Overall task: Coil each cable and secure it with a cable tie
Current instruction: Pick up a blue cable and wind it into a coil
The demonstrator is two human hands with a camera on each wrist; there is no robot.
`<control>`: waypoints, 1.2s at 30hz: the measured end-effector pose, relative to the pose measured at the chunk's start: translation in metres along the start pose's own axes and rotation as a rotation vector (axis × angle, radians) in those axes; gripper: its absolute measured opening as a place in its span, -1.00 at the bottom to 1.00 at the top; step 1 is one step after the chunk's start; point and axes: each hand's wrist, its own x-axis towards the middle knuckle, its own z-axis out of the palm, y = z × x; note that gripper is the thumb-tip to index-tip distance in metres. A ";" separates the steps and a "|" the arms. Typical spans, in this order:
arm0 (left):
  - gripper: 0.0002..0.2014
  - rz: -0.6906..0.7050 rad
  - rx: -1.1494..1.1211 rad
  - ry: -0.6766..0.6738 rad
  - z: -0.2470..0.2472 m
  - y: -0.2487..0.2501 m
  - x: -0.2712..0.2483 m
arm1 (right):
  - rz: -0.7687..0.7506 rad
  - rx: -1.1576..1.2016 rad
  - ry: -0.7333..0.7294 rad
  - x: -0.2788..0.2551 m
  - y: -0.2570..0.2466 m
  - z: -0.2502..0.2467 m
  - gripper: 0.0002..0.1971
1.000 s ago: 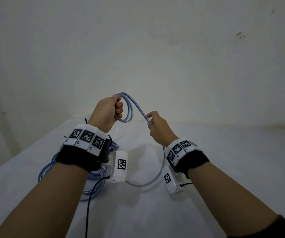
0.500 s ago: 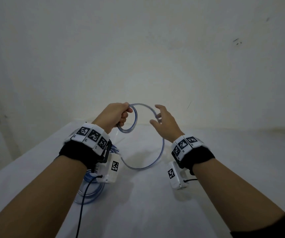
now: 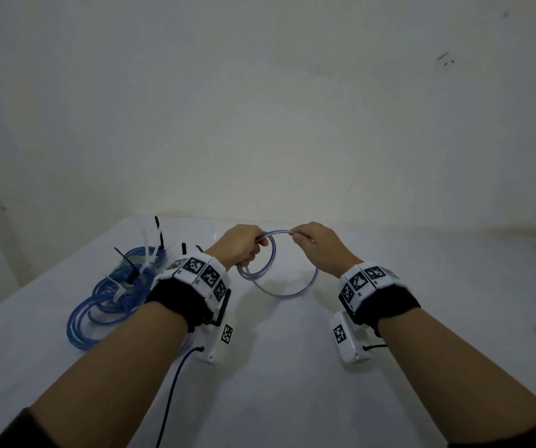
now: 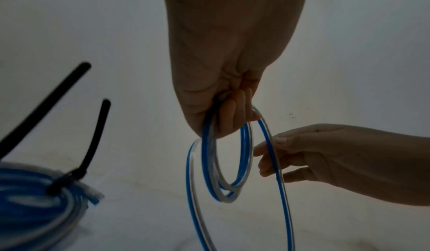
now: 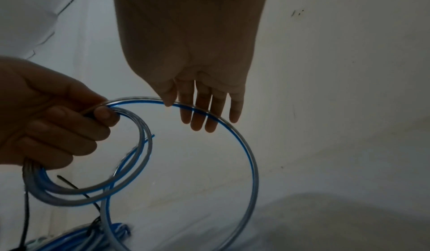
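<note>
Head view: tied blue coils (image 3: 111,299) beside left hand (image 3: 240,245).

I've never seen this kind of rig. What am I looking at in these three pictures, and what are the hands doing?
No machine here: a person wears a head camera and one camera on each wrist. The head view looks down at both hands; each wrist view looks along its own hand. The left hand grips small finished loops of a blue-and-clear cable. The right hand pinches the next, wider loop. On the white table, at the left, lie coiled blue cables already bound with cable ties.
</note>
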 end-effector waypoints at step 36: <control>-0.68 -0.177 -0.702 -0.087 0.026 -0.015 0.015 | 0.413 -0.090 -0.292 -0.029 0.023 -0.007 -0.76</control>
